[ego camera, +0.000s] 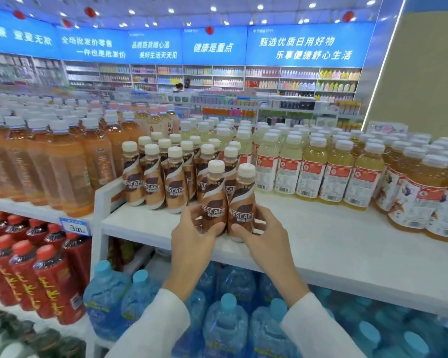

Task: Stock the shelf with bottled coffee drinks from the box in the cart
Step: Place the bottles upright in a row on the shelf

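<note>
The left hand point(194, 236) has its fingers curled round the lower body of the left coffee bottle point(214, 200), thumb on the near side. The right hand point(265, 233) grips the right coffee bottle point(243, 200) in the same way, fingers wrapped round its far side. The two bottles stand upright between the hands, touching each other along their sides, labels facing the camera and cream caps on. Their bases are down at the front part of the white shelf point(321, 228); the fingers hide whether they rest fully on it.

Just beyond the hands and a little to their left, a cluster of matching coffee bottles point(161, 182) stands on the same shelf, upright and packed close. To the right of the right hand, further back, stand pale yellow drinks point(308, 171) with red-and-white labels. Well to the left of the left hand stand orange tea bottles point(49, 164) on the neighbouring shelf, with a blue price tag point(75, 226) on its edge and red bottles point(36, 267) beneath. Below the hands, under the shelf, sit blue water jugs point(225, 319). Both wrists come out of white sleeves point(161, 326).
</note>
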Motion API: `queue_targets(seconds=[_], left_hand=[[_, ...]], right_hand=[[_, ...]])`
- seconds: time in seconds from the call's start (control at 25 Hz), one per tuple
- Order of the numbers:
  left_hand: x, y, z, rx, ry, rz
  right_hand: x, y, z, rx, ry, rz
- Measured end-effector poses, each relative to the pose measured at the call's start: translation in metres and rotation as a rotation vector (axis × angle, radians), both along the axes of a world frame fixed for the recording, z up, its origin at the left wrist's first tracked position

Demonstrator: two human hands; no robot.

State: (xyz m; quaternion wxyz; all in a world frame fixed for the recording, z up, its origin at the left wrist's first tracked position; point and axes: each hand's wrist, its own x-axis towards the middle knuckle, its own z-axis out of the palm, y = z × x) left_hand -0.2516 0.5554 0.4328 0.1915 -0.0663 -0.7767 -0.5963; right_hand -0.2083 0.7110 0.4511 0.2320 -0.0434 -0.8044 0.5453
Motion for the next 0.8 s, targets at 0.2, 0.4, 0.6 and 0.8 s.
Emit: queue_targets(seconds=[0.2,0.4,0.6,0.8], left_hand=[[-0.035,-0.024,0.006,-0.098,0.041,0.142],[-0.047,-0.019,0.003,-0.095,0.048,0.153],[-0.049,-0.017,0.003,-0.033,0.054,0.150],[-0.050,-0.015,0.002,-0.041,0.063,0.149]], right_hand=[[-0.045,-0.034,0.002,-0.018,0.019,0.040],[-0.061,-0.041,-0.004,0.018,0.034,-0.021],[-0.066,-0.042,-0.007,0.073,0.020,-0.066],[-0.067,-0.040,-0.006,0.099,0.007,-0.057]])
